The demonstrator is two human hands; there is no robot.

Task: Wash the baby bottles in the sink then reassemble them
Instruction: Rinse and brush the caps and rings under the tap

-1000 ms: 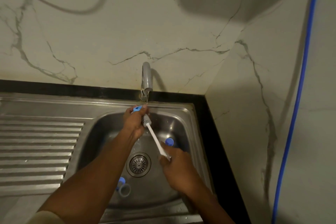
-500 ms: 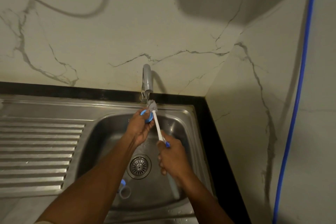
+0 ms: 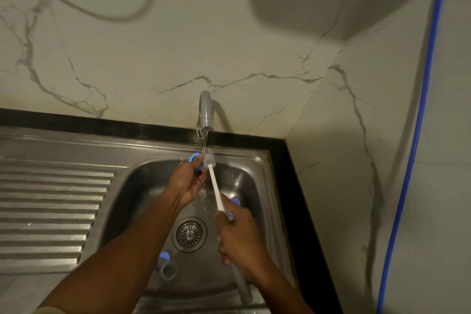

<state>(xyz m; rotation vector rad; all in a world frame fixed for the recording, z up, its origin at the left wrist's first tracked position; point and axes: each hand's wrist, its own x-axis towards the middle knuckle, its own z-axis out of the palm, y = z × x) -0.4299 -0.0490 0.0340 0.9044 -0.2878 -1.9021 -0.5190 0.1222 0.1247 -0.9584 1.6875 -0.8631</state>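
My left hand grips a blue bottle ring under the running tap. My right hand grips the white handle of a bottle brush; its grey bristle head touches the ring right below the spout. Water falls past both into the steel sink. A blue-and-grey bottle part lies on the sink floor near the front. Another blue piece shows just beyond my right hand.
The drain strainer sits in the middle of the basin. A ribbed draining board stretches to the left. Marble walls close in behind and at the right, with a blue pipe running down the right wall.
The brush head rose from beside my left hand up to the spout and now sits against the blue ring. My right hand shifted slightly down the handle.
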